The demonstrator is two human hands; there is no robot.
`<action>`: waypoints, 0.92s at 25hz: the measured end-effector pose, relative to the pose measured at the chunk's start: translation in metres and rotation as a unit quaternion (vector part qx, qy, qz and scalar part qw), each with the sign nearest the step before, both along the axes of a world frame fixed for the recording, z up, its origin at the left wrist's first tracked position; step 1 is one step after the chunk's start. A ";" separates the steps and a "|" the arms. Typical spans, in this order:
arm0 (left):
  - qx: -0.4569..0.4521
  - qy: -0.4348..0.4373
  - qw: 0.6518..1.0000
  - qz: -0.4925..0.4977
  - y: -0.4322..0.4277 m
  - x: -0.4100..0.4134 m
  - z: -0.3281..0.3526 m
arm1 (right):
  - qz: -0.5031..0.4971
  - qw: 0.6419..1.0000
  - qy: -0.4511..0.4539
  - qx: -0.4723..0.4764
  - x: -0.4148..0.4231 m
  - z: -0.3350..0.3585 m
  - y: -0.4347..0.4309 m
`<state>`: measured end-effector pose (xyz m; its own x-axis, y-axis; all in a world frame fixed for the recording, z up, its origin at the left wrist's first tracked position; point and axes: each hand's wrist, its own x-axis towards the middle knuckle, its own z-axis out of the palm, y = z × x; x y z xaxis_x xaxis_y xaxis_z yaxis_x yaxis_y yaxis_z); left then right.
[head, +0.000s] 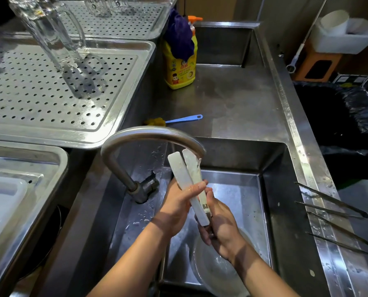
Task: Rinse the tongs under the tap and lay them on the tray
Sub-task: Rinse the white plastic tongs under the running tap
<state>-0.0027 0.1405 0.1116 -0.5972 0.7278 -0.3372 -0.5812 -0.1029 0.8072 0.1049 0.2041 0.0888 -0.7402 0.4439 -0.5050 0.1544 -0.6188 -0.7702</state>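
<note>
Overhead, tap [153, 136] crowding tongs [188, 181]

tongs' hinge end [207, 219]: buried in the right hand [220, 228], joint can't be made out.
tap [148, 133] mouth: covered by the tong tips, centre frame.
left hand [178, 202] palm: turned away, grip side hidden.
bowl [217, 273]: lower centre, half under the right forearm, run off the bottom edge.
glass jug [48, 33]: upper left, top cropped, blurred.
yellow bottle [180, 67] label: print too small to read.
metal rods [337, 211]: right edge, ends cut off.
</note>
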 end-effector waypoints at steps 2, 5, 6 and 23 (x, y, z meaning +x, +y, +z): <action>-0.041 0.008 0.999 0.027 0.002 -0.001 -0.003 | 0.005 0.999 0.013 0.036 0.000 -0.001 -0.003; -0.067 -0.011 0.996 0.053 0.017 -0.010 -0.001 | 0.008 0.996 0.031 0.086 -0.005 -0.002 -0.007; -0.061 -0.028 0.997 0.045 0.024 -0.015 0.000 | 0.010 0.992 0.029 0.120 -0.007 -0.002 -0.006; -0.033 -0.074 0.997 -0.004 0.055 -0.015 -0.014 | 0.004 0.948 -0.106 0.300 0.023 -0.014 0.016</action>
<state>-0.0179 0.1955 0.0975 -0.5314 0.7059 -0.4684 -0.6946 -0.0465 0.7179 0.1275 0.2205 0.0752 -0.6553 0.6927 -0.3014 0.3472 -0.0781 -0.9345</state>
